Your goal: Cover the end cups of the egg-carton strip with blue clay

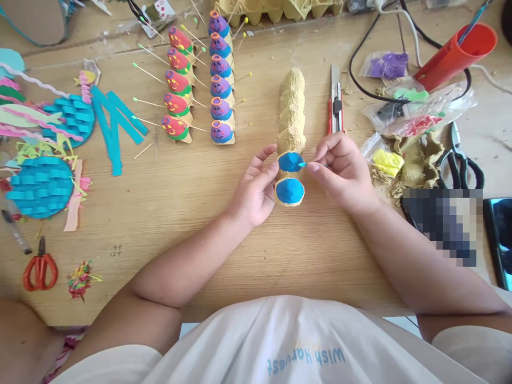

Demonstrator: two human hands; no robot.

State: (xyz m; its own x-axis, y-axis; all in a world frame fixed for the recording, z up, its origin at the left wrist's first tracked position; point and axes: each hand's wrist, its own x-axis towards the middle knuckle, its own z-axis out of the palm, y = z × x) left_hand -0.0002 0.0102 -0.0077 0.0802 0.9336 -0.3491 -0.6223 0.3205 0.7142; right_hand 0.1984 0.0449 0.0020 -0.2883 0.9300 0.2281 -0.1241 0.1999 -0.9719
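Observation:
A strip of egg carton lies lengthwise in front of me. Its two nearest cups carry smooth blue coverings that look like clay; the farther cups are bare tan. My left hand grips the strip's left side, thumb beside the second blue cup. In my right hand, thumb and forefinger pinch a small light-blue pointed tool. Its tip is at the right edge of that second blue covering, and the rest is hidden by my fingers.
Painted carton rows, one red-green and one purple-blue, stand behind left, with thin sticks jutting out. A red-handled cutter, yellow clay, black scissors and a red cup lie right. Orange scissors and woven blue discs lie left.

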